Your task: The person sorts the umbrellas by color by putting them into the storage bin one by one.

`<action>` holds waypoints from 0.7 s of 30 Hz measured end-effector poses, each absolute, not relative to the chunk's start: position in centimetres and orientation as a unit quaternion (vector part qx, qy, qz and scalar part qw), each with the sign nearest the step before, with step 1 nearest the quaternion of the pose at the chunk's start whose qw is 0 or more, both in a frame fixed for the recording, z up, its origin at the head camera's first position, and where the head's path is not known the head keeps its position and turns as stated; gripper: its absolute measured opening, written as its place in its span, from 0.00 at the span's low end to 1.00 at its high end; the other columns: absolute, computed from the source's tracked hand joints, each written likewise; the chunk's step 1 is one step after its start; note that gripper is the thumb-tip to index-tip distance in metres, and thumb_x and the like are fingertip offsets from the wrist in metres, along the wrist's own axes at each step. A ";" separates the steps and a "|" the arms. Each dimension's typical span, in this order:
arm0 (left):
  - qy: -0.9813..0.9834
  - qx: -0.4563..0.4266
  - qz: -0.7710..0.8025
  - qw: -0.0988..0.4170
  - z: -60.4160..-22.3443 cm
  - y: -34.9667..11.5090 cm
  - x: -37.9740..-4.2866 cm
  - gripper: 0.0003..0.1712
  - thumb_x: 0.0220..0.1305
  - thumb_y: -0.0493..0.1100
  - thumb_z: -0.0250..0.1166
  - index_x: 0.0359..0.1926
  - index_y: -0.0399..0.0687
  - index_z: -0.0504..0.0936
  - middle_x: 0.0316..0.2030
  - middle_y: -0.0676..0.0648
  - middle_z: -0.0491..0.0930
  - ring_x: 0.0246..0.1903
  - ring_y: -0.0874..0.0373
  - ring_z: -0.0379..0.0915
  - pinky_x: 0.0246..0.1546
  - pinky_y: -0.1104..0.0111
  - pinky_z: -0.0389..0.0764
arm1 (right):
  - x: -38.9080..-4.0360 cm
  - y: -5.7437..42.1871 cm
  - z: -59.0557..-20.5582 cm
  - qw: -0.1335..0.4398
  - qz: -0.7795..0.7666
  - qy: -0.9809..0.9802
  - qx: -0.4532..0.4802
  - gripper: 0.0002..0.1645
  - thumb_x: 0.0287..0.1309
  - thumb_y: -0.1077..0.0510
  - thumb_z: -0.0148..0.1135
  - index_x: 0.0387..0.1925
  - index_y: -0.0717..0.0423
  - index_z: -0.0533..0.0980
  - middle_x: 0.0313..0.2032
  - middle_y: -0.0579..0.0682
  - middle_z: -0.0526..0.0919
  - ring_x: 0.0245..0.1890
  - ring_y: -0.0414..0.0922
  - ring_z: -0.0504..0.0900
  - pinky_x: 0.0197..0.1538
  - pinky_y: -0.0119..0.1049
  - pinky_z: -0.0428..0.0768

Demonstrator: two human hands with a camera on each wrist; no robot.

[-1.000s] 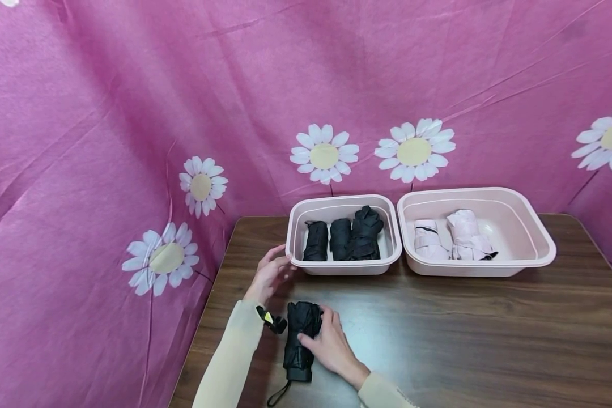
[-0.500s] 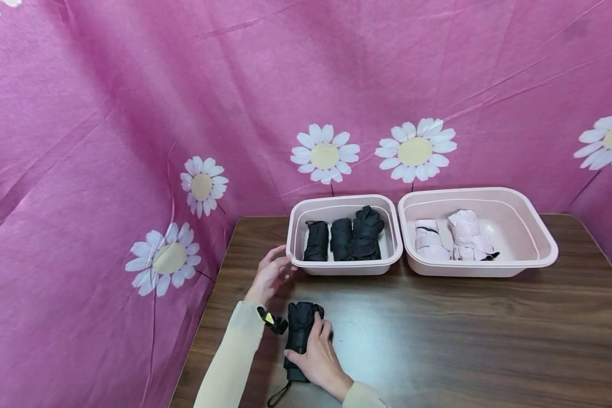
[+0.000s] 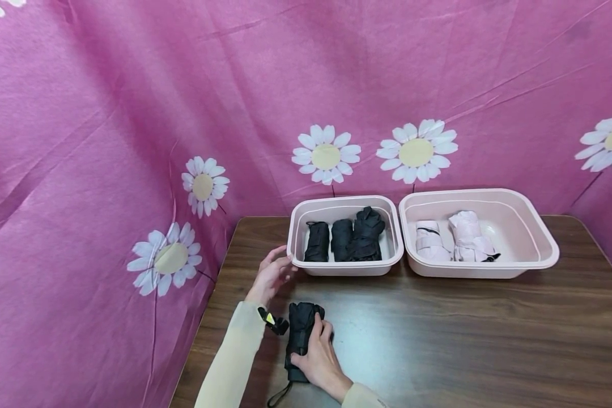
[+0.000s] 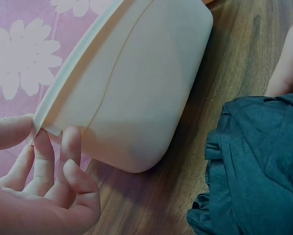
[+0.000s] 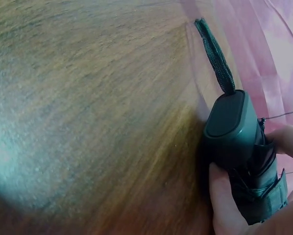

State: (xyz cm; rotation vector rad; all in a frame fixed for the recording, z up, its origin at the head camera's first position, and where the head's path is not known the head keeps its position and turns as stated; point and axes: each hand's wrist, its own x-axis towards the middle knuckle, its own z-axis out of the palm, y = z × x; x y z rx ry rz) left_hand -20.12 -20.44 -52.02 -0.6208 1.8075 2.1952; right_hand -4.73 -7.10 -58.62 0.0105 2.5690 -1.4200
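Note:
A folded black umbrella [image 3: 299, 331] lies on the table, its wrist loop [image 3: 279, 395] toward the near edge. My right hand [image 3: 322, 360] grips it across the body, thumb on the left side and fingers on the right. The handle end [image 5: 231, 117] and loop show in the right wrist view. My left hand [image 3: 269, 277] pinches the rim of the left pink tub [image 3: 347, 271] at its near left corner. Thumb and fingertips [image 4: 73, 134] meet there in the left wrist view. Inside that tub are several dark rolled umbrellas; one is a black umbrella [image 3: 317, 242].
To the right, touching or almost touching the first, stands a wider pink tub [image 3: 464, 271] with two pale folded umbrellas, one being a pale umbrella [image 3: 466, 235]. Both tubs sit at the back of the wooden table [image 3: 464, 334], before a pink daisy-print cloth [image 3: 265, 85].
My right hand has shifted toward the near end of the umbrella and settled farther over it. My left hand stays at the tub's rim, and the umbrella has hardly moved.

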 end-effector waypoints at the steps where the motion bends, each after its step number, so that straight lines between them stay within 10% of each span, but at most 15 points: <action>1: 0.617 -0.212 0.749 0.116 -52.0 -20.5 -20.1 0.23 0.63 0.37 0.63 0.60 0.50 0.73 0.25 0.53 0.83 0.24 0.61 0.79 0.25 0.71 0.71 | -4.8 -7.1 -58.7 0.101 -0.482 0.870 0.005 0.63 0.34 0.55 0.74 0.70 0.68 0.50 0.59 0.70 0.59 0.51 0.61 0.75 0.50 0.50 0.78; 21: 0.610 -0.200 0.759 0.108 -52.8 -20.6 -20.4 0.24 0.64 0.36 0.62 0.60 0.49 0.71 0.22 0.53 0.83 0.22 0.62 0.80 0.24 0.71 0.69 | -4.9 -5.7 -59.5 0.098 -0.524 0.846 -0.018 0.61 0.38 0.60 0.71 0.72 0.64 0.49 0.59 0.66 0.60 0.57 0.58 0.70 0.55 0.51 0.75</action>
